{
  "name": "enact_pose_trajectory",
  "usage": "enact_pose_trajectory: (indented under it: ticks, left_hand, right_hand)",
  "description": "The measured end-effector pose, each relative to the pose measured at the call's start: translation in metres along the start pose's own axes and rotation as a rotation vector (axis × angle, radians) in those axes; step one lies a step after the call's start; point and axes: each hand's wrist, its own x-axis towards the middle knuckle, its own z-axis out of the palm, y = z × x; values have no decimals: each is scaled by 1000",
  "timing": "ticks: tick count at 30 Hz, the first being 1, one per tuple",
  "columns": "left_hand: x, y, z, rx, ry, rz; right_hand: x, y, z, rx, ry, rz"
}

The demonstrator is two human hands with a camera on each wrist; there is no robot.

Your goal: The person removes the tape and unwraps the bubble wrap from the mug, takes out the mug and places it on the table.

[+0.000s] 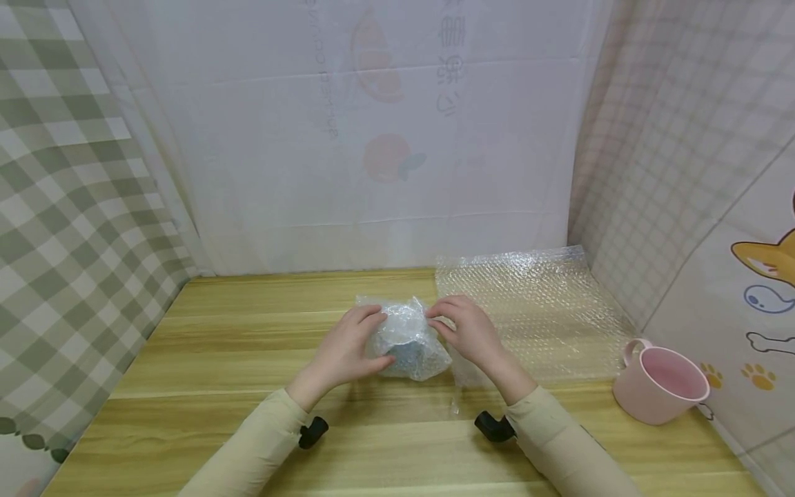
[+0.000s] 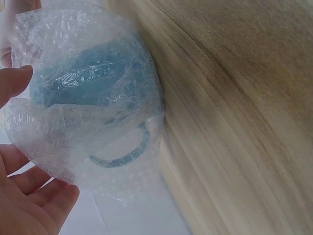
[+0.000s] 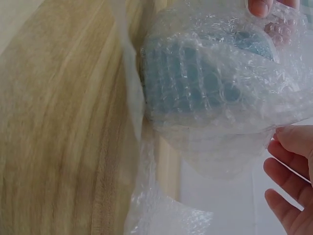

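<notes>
A light-blue mug (image 2: 80, 81) stands on the table wrapped in clear bubble wrap (image 1: 406, 317). Through the plastic its curved handle (image 2: 122, 159) shows in the left wrist view. My left hand (image 1: 344, 345) grips the bundle from the left, thumb on the near side and fingers on the far side. On the right, my right hand (image 1: 468, 331) pinches an edge of the wrap between thumb and index finger. The other right fingers (image 3: 281, 169) stay off the plastic. Folds of wrap partly blur the mug's outline.
A flat sheet of bubble wrap (image 1: 534, 310) lies at the back right of the wooden table (image 1: 236, 338). Near the right edge stands a pink mug (image 1: 652, 393). A white curtain (image 1: 279, 172) hangs behind, with patterned cloths at both sides.
</notes>
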Motion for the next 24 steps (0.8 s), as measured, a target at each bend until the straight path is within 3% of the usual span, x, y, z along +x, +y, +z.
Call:
enact_pose_trajectory:
  ticks: [11,24]
  left_hand:
    - [1,0,2,7,4,-5]
    - [2,2,3,33,18,-17]
  right_hand:
    - [0,5,8,-45,75,-81]
    - [0,8,5,-12,43,-153]
